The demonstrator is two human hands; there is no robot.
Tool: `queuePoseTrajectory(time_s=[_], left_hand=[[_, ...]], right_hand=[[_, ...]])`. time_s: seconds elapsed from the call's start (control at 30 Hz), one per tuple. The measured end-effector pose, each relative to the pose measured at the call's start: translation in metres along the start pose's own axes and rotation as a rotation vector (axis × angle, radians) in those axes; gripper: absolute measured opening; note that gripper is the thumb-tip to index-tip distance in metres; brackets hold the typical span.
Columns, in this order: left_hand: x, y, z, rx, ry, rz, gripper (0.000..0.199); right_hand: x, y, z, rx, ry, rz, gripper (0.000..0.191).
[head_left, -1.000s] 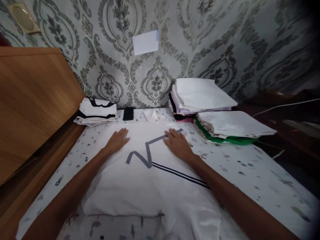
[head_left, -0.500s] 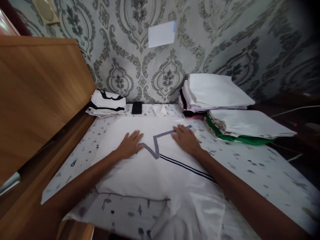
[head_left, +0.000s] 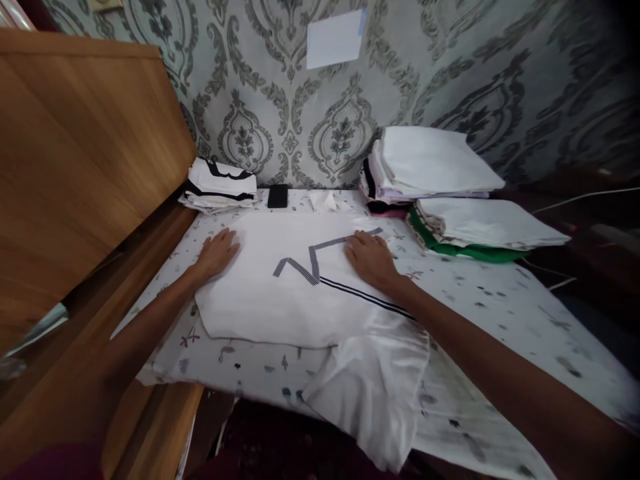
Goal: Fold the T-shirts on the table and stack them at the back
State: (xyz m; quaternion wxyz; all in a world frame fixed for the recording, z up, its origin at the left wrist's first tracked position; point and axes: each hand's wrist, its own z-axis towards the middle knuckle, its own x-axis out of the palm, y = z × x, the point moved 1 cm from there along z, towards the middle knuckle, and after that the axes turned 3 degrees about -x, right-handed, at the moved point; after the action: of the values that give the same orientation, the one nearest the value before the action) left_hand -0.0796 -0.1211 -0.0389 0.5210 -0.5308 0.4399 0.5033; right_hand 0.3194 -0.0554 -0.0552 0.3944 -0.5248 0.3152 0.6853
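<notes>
A white shirt (head_left: 260,300) with dark zigzag and double stripes lies spread on a patterned white cloth (head_left: 480,320). One sleeve (head_left: 375,387) hangs toward the near edge, wrinkled. My left hand (head_left: 216,255) rests at the shirt's left edge, palm down, fingers stretched out. On the right part of the shirt, across the upper stripe, lies my right hand (head_left: 369,259), flat with its fingers extended. Neither hand grips the fabric.
Behind the shirt are a folded black-and-white stack (head_left: 220,187), a black phone (head_left: 278,196) and a crumpled white piece (head_left: 324,201). Stacks of folded clothes (head_left: 440,160) (head_left: 490,227) stand at the right. A wooden panel (head_left: 90,160) rises on the left.
My left hand has slid left from the zigzag stripe to the shirt's left edge. My right hand stays near the upper stripe. The view has tilted down slightly.
</notes>
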Motion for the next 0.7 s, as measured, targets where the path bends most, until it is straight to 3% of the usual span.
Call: queuePoseTrajectory(time_s=[0.17, 0.3, 0.4, 0.53, 0.7], left_hand=[[-0.01, -0.042, -0.071, 0.431, -0.006, -0.155, 0.045], [-0.022, -0.073, -0.127, 0.626, 0.077, -0.165, 0.033], [-0.026, -0.081, -0.157, 0.646, 0.136, -0.041, 0.025], [-0.029, -0.073, -0.176, 0.541, 0.169, 0.11, 0.017], [-0.033, -0.056, -0.181, 0.437, 0.15, 0.209, 0.028]], right_hand=[[-0.024, 0.052, -0.063, -0.241, 0.057, 0.224, 0.041], [-0.046, 0.088, -0.13, -0.399, 0.071, 0.404, 0.037], [-0.054, 0.098, -0.177, -0.462, 0.055, 0.452, 0.046], [-0.052, 0.093, -0.22, -0.522, 0.006, 0.414, 0.063], [-0.052, 0.087, -0.236, -0.473, -0.092, 0.464, 0.04]])
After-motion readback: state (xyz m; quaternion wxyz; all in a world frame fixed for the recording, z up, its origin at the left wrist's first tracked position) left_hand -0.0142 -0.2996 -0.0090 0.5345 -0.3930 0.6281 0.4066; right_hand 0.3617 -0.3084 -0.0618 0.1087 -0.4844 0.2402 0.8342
